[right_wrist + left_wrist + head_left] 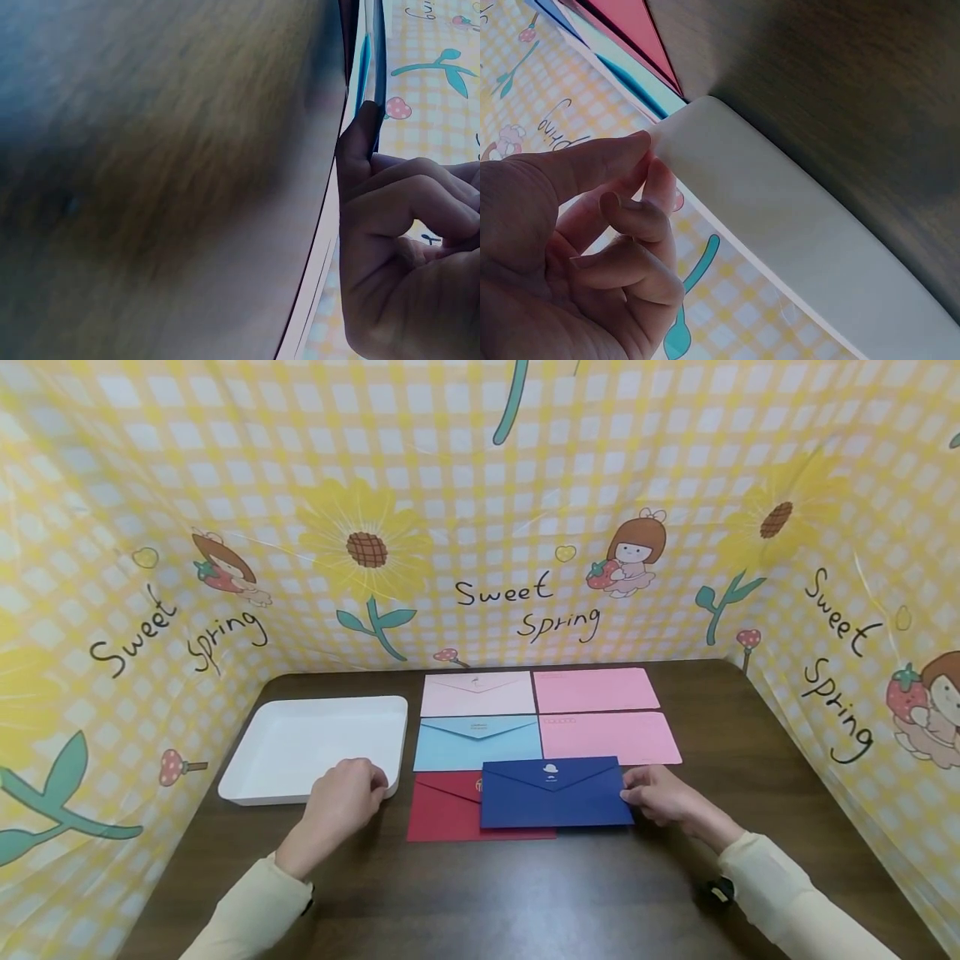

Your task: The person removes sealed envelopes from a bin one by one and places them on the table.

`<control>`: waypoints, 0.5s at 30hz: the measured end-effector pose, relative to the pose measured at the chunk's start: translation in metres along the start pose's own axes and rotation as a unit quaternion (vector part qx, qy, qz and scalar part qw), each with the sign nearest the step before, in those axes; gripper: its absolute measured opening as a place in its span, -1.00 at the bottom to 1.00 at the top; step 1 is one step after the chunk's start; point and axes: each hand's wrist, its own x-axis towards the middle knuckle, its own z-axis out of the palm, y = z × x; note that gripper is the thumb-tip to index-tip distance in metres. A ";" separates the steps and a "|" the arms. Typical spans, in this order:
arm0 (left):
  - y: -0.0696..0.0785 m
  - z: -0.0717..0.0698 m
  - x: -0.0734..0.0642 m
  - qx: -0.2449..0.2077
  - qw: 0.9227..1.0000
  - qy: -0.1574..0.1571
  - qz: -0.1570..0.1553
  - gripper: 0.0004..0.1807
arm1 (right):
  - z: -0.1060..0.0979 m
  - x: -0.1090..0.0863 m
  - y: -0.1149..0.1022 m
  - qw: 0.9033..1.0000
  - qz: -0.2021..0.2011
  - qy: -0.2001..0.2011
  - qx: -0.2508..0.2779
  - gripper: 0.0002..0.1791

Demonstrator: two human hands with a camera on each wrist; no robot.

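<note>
A dark blue envelope (555,797) with a small hat emblem overlaps the right part of a red envelope (442,810). My right hand (663,795) pinches the blue envelope's right edge between thumb and fingers. In the right wrist view, the blue envelope appears edge-on above the thumb tip (367,112). On the left lies a shallow white tray (315,735). At its front right corner my left hand (345,797) pinches the rim, thumb tip (641,141) right at the corner and the other fingers curled.
Behind the blue envelope lie a light blue envelope (477,747), a pale pink envelope (477,700) and two pink envelopes, one at the back (596,691) and one nearer (611,739). A yellow checked cloth (480,527) encloses the brown table (465,902) at the back and sides.
</note>
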 end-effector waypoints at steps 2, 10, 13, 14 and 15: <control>0.000 0.000 0.000 0.000 1.000 -0.001 -0.001 -0.92 | -0.001 -0.002 0.002 1.000 0.001 0.001 0.000 -0.90; -0.001 0.000 -0.001 -0.004 1.000 0.001 -0.002 -0.92 | -0.006 -0.008 0.011 1.000 0.014 0.001 -0.001 -0.90; -0.001 0.000 0.000 -0.007 1.000 0.004 0.000 -0.93 | -0.009 -0.011 0.013 1.000 0.015 0.003 -0.001 -0.91; -0.002 0.000 0.000 -0.007 1.000 0.004 0.001 -0.94 | -0.010 -0.012 0.014 1.000 0.014 0.002 0.001 -0.91; -0.002 0.000 0.000 -0.007 1.000 0.003 0.001 -0.94 | -0.011 -0.013 0.014 1.000 0.012 0.002 0.001 -0.91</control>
